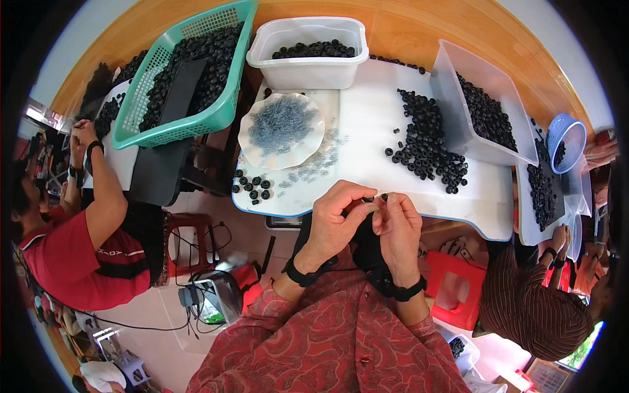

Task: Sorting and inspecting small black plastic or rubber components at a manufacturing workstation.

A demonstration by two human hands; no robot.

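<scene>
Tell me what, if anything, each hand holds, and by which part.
Left hand: a small black piece, at the fingertips. Right hand: another black piece, likewise. Too small and covered to tell which part is gripped.

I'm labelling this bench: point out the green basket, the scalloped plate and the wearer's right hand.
Green basket (pixel 187 131), head view: near wall.
Scalloped plate (pixel 278 162), head view: bare lower rim.
Right hand (pixel 400 241), head view: its middle.

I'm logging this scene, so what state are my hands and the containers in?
Left hand: pinching a dark piece
Right hand: pinching another dark piece
Green basket: open, heaped
White tub: open, partly filled
Translucent bin: open, partly filled
Scalloped plate: piled with clear pieces
Blue basket: open, partly filled
</scene>
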